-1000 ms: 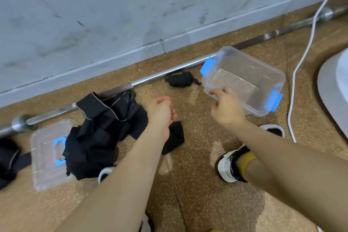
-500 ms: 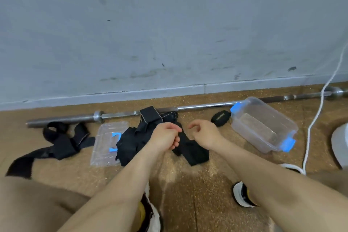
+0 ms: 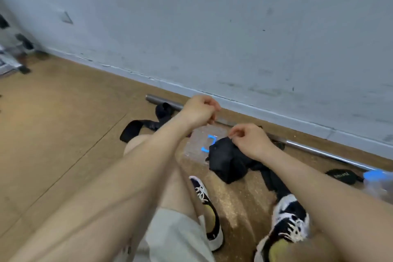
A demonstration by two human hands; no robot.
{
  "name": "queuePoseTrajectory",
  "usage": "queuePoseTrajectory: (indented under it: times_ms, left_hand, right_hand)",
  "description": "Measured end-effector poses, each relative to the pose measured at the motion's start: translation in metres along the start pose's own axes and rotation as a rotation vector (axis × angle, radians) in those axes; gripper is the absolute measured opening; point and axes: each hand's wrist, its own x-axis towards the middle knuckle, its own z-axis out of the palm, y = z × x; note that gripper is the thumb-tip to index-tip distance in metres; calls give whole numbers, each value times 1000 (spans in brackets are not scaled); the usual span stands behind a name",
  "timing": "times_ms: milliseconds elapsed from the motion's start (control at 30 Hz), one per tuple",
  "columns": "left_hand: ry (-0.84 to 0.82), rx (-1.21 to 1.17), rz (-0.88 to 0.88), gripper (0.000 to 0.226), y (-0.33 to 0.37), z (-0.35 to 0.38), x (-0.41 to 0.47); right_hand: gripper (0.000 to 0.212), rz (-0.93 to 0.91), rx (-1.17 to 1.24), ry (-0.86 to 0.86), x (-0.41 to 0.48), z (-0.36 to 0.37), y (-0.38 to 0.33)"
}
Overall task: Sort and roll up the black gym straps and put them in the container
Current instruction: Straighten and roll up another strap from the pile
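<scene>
On a cork-brown gym floor (image 3: 63, 134) beside a grey wall (image 3: 212, 27), a person crouches with both bare arms stretched forward. The right hand (image 3: 249, 141) pinches the top edge of a crumpled black strap pile (image 3: 227, 161), which lies partly on a clear lid (image 3: 196, 144) with a blue handle. The left hand (image 3: 198, 110) hovers above and left of it, fingers curled tight; blur hides whether it grasps anything. A loose strap (image 3: 136, 128) lies to the left, past the knee (image 3: 136, 147), its far end bunched against a barbell (image 3: 319, 151) that runs along the foot of the wall. A rolled strap (image 3: 340, 175) sits on the floor near the container (image 3: 377, 185), which is cut off at the right edge of view.

What could go wrong, as a judgement: the pile looks tangled, so lifting one strap by a pinch probably drags others up and may slide the lid. A trailing end runs right up to the right shoe (image 3: 291, 219) and could catch there, or under the barbell. The container is almost out of sight, so a reach towards it is half blind and might knock it over.

Open floor spreads wide to the left and ahead of the left shoe (image 3: 209, 210). The wall and barbell close off the far side. The knee and both shoes crowd the near side.
</scene>
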Motion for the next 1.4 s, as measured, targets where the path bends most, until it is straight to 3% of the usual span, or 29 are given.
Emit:
queuePoseTrajectory:
  times_ms: [200, 333, 500, 633, 867, 1067, 1133, 1200, 1300, 1400]
  left_hand:
    - [193, 50, -73, 26, -32, -115, 5]
    - [316, 80, -223, 27, -97, -165, 15]
    - [178, 364, -386, 28, -219, -154, 62]
    - [40, 449, -435, 39, -296, -127, 121]
    - [40, -6, -498, 54, -375, -67, 235]
    - [211, -255, -611, 35, -399, -44, 282]
    - [319, -356, -553, 21, -389, -52, 281]
    - [335, -461, -469, 27, -375, -65, 273]
    - [316, -640, -298, 27, -348, -87, 252]
    - [470, -943, -170, 35, -329, -112, 233]
  right_hand:
    - [31, -187, -165, -195, 63, 39, -60]
    - [46, -189, -292, -355, 121, 87, -78]
    - [68, -202, -386, -483, 182, 167, -66]
    - [76, -77, -303, -561, 236, 221, -31]
    - [79, 162, -50, -513, 323, 282, 33]
    - [86, 283, 237, -522, 356, 316, 43]
    - [92, 251, 268, -517, 361, 322, 42]
    - [98, 146, 240, -448, 366, 323, 40]
    - [97, -115, 67, -346, 374, 320, 42]
    - [94, -169, -211, -381, 388, 314, 49]
